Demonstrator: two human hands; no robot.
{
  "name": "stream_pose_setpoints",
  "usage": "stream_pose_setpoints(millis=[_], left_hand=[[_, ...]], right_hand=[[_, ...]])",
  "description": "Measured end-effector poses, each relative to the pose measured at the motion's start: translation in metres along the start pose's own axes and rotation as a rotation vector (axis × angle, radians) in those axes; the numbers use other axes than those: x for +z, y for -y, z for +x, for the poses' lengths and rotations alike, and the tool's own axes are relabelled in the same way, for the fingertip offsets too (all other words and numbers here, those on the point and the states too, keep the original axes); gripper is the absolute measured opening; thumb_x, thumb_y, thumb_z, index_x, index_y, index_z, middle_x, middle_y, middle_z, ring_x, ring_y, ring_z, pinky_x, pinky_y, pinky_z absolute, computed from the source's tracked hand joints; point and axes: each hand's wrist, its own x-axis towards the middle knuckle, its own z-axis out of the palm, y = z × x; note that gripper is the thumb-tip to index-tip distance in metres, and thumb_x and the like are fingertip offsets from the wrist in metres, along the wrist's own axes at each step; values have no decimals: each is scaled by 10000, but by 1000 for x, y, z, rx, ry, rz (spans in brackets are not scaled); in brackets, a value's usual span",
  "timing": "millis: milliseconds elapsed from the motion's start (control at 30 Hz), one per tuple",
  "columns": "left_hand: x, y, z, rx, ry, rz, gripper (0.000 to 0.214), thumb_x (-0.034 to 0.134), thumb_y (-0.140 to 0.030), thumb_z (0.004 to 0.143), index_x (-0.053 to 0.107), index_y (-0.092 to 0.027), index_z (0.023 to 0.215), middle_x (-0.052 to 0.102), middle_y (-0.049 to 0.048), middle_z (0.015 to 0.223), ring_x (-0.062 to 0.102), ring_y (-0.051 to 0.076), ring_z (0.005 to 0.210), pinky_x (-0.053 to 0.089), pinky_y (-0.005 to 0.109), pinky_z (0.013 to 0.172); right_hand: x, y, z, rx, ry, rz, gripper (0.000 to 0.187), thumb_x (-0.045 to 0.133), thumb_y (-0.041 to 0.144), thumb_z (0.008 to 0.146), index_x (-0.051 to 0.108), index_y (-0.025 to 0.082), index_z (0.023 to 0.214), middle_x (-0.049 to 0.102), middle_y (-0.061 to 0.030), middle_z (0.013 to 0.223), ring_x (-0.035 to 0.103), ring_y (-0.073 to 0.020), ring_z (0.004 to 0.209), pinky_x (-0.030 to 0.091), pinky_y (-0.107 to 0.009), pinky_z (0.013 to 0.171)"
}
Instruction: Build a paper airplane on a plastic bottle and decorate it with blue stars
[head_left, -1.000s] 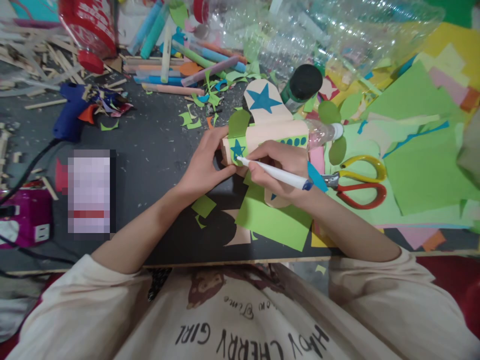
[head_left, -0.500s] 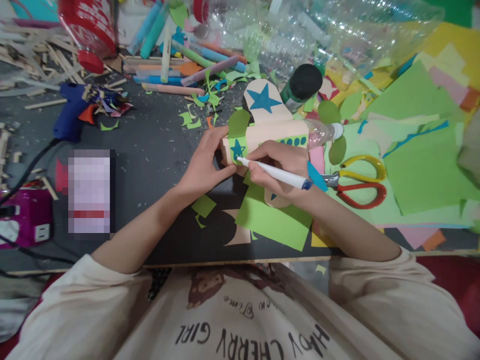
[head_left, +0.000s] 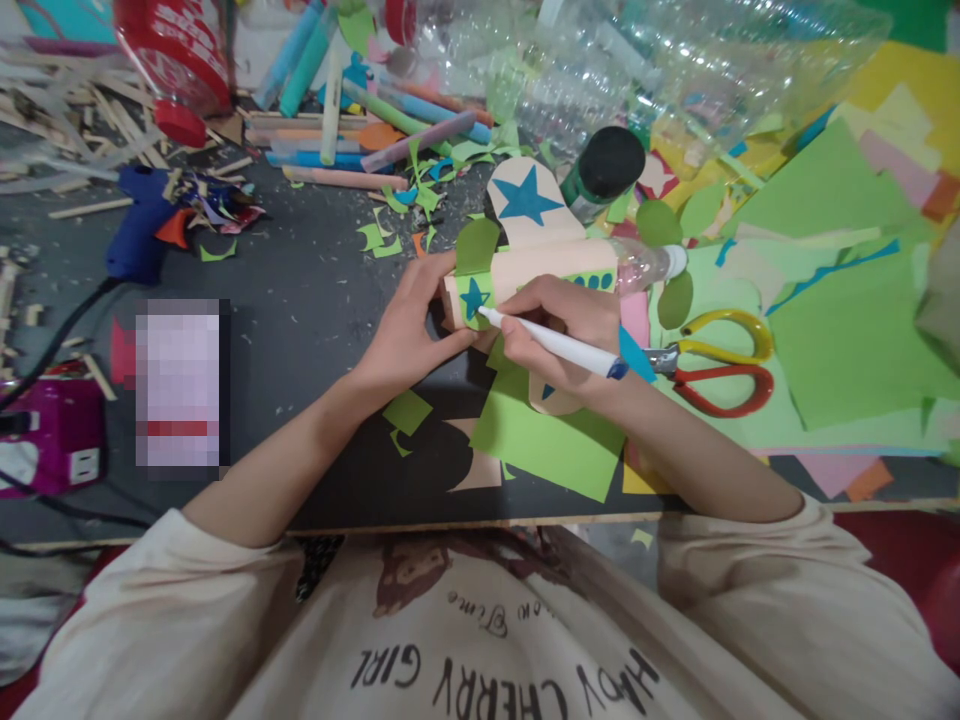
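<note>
A plastic bottle wrapped in cream paper [head_left: 536, 264] lies on its side as a toy plane, its clear neck and white cap [head_left: 676, 261] pointing right. Paper wings with blue stars stick out, the upper wing [head_left: 527, 203] in full view and the lower one partly under my right wrist. My left hand [head_left: 416, 315] grips the plane's left end, thumb below and fingers above. Pinched in my right hand [head_left: 562, 325] is a white marker [head_left: 559, 345] with a dark blue end, its tip at the blue star [head_left: 474, 298] on the green band.
Scissors [head_left: 720, 365] with yellow and red handles lie on green paper to the right. A black-lidded jar [head_left: 609, 168] stands behind the plane. At left are a blue glue gun [head_left: 142, 225] and a purple box [head_left: 52, 435]. Markers [head_left: 375, 150] and paper scraps lie at the back.
The marker tip has shifted slightly right and up along the edge of the blue star, with my right hand following. My left hand and the plane stay in place.
</note>
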Motion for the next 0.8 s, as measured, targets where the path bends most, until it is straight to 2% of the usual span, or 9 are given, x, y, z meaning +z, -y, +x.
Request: stream_pose_setpoints(millis=[233,500,633,800], left_hand=[[2,0,0,25,-32,17,635,565,-613,904,371,-299,1420,538,114,1245,557,313,1209,527,416,900],[3,3,0,21,-25,-9,648,616,-594,880,379,-308,1410,516,121,1341,553,295,1229,522,393,937],[3,3,0,17,-34,-1,641,586,-609,894,375,-302,1416,543,117,1250,591,293,1163,537,391,885],[2,2,-1,9,-10,7,648,603,-608,884,370,-310,1411,506,129,1336,566,301,1206,534,393,904]], right_hand=[[-1,0,-1,-7,68,-84,170,521,262,907,587,208,760,616,15,635,523,-105,530,435,-243,511],[1,-3,0,-40,-23,-33,145,549,214,894,583,200,754,625,17,642,539,-99,520,455,-238,502],[1,-2,-1,-45,5,-45,150,545,229,893,586,202,751,614,17,632,534,-106,518,441,-244,490],[-1,0,0,-30,9,-30,142,552,204,895,581,198,755,619,15,647,538,-99,528,443,-236,501]])
